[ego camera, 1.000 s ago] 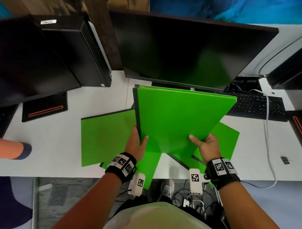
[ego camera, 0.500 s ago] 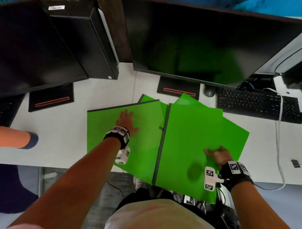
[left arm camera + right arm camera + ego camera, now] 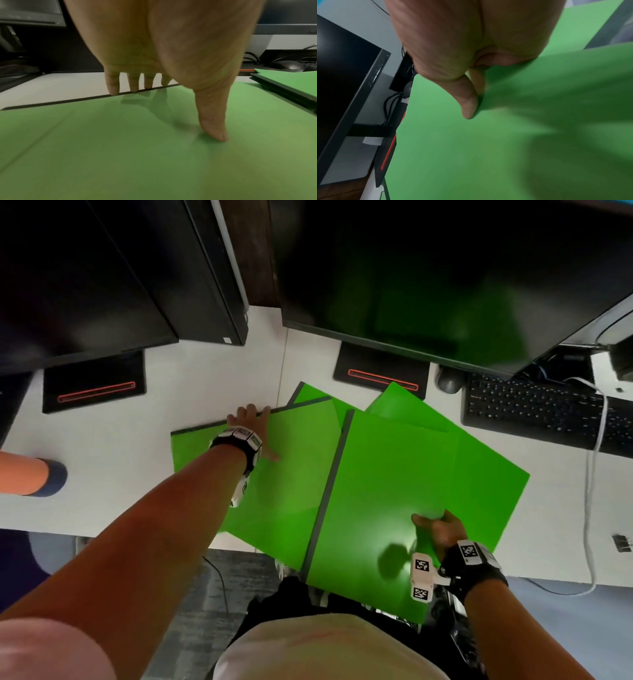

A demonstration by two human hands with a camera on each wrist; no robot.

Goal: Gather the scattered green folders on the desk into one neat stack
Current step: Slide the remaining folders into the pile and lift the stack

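Observation:
Several green folders lie overlapping on the white desk (image 3: 212,378). My right hand (image 3: 436,527) pinches the near right edge of a stack of green folders (image 3: 387,484), its thumb (image 3: 468,102) lying on top and the other fingers hidden beneath. The stack hangs over the desk's front edge. More folders (image 3: 486,477) stick out from under it. To the left lies a single green folder (image 3: 281,491). My left hand (image 3: 251,424) rests on it, fingers (image 3: 113,86) straight at its dark far edge and thumb (image 3: 214,121) touching its cover (image 3: 120,148).
Two black monitors loom over the back of the desk, their stands (image 3: 380,371) marked with red stripes. A black keyboard (image 3: 548,412), a mouse (image 3: 448,380) and a white cable (image 3: 589,508) lie at the right. Another person's arm (image 3: 27,474) reaches in at the left.
Both hands held the stack tilted up a second ago. My left hand let go and has reached across the left folder to its far edge. My right hand has lowered the stack flat.

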